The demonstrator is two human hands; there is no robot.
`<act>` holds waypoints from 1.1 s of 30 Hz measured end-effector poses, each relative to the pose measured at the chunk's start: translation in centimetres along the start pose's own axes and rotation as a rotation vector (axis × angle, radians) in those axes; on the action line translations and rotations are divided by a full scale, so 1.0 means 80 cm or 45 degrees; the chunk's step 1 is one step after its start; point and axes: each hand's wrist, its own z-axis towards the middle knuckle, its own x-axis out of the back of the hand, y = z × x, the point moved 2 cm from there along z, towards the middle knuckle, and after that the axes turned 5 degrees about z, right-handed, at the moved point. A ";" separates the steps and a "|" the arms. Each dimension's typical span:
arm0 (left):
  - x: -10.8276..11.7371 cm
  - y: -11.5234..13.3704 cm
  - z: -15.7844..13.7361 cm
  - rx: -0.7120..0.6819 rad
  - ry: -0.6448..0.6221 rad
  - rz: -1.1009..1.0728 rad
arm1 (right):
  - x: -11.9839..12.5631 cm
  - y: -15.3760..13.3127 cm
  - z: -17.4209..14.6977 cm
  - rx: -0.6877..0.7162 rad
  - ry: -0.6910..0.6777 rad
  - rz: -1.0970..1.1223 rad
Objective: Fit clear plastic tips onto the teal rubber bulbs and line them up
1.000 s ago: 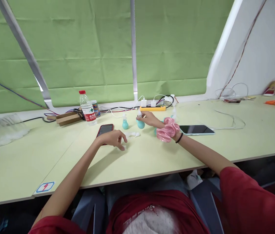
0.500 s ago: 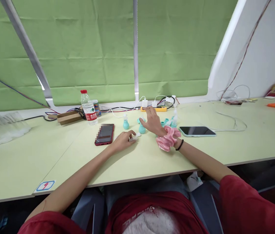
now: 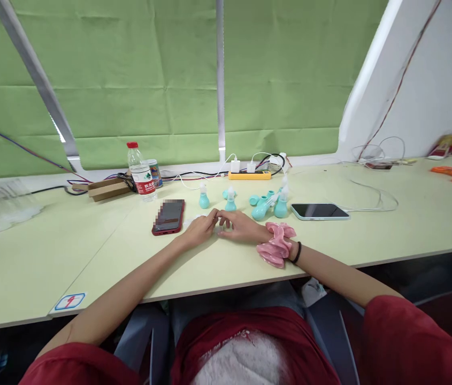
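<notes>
My left hand (image 3: 200, 230) rests on the table with its fingers pinched together. A small clear plastic piece (image 3: 220, 230) shows at its fingertips, partly hidden. My right hand (image 3: 244, 226), with a pink scrunchie (image 3: 277, 245) at the wrist, meets it from the right. Its fingers are curled, the thumb apart from them, and the index fingertip touches my left fingers. Just behind the hands stand a turquoise squeeze bulb with a clear tip (image 3: 230, 202) and another such bulb (image 3: 204, 200). Further right, a turquoise bulb (image 3: 281, 206) stands beside a tilted one (image 3: 261, 210).
A red-cased phone (image 3: 169, 217) lies left of my hands, and a second phone (image 3: 320, 211) lies to the right. Behind are a water bottle (image 3: 142, 179), a can (image 3: 155, 174), a cardboard box (image 3: 109, 189) and a yellow power strip (image 3: 250, 175) with cables.
My right hand has drawn back from the turquoise bulbs to my left fingertips. The bulb it covered now stands in plain view. My left hand stays almost in place.
</notes>
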 end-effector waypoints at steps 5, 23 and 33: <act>-0.004 -0.003 0.002 0.058 -0.005 0.068 | -0.006 0.004 0.000 -0.046 0.014 0.163; 0.018 -0.027 0.003 0.109 0.211 0.384 | -0.009 0.018 0.004 -0.220 0.025 0.170; 0.017 -0.030 0.003 0.062 0.050 0.369 | -0.007 0.016 0.004 -0.222 -0.017 0.144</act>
